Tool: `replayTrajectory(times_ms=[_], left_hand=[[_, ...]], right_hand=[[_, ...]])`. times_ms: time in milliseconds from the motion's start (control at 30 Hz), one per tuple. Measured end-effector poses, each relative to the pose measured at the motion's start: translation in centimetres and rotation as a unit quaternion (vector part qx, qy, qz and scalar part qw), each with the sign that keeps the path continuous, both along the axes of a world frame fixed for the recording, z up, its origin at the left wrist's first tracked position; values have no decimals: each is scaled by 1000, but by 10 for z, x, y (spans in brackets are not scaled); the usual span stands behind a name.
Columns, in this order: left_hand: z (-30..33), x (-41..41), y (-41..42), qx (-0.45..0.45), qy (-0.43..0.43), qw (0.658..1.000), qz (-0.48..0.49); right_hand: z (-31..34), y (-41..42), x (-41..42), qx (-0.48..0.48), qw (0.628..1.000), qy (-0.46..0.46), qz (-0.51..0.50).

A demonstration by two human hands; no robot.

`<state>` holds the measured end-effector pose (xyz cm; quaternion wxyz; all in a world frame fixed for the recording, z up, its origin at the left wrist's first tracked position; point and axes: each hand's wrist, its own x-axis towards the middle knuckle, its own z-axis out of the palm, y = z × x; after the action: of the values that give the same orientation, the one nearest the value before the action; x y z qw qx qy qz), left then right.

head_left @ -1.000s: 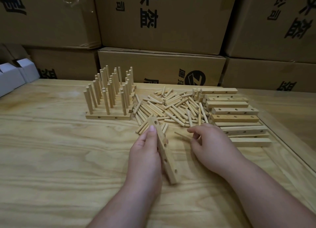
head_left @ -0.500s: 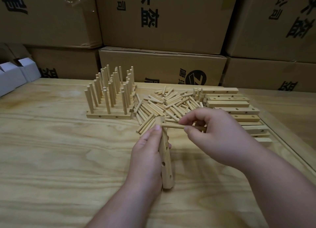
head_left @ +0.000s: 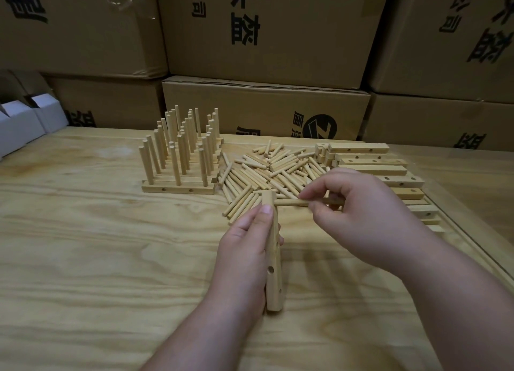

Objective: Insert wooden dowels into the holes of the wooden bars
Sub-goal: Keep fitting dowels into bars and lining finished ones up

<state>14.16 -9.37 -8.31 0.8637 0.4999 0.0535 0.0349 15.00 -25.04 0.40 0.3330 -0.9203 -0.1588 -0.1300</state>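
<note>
My left hand (head_left: 244,255) grips a wooden bar (head_left: 274,270) that lies lengthwise on the table, its holed side turned right. My right hand (head_left: 358,217) pinches a dowel (head_left: 292,202) held level, and the dowel's left tip meets the bar's far end at a side hole. Behind them lies a pile of loose dowels (head_left: 267,173). Several empty bars (head_left: 372,162) are stacked at the right. At the left stand finished bars (head_left: 178,188) with upright dowels in them.
The work lies on a light wooden table (head_left: 83,245). Large cardboard boxes (head_left: 264,109) form a wall along its far edge. White boxes (head_left: 25,123) sit at the far left. A raised strip (head_left: 472,240) runs along the table's right side.
My right hand picked a dowel off the table, lifted it and brought it left to the bar's far end. My left hand turned the bar nearly straight away from me.
</note>
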Motion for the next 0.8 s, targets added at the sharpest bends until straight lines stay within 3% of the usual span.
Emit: replayTrajectory(times_ms=[300, 533, 800], left_hand=[[4, -3, -1, -3, 3, 1000, -6], [7, -9, -5, 116, -37, 992, -25], [5, -8, -5, 99, -20, 994, -31]], right_hand=[[7, -2, -4, -13, 1000, -12, 9], [-4, 6, -1, -6, 1000, 17, 1], [-13, 12, 1, 26, 998, -17, -48]])
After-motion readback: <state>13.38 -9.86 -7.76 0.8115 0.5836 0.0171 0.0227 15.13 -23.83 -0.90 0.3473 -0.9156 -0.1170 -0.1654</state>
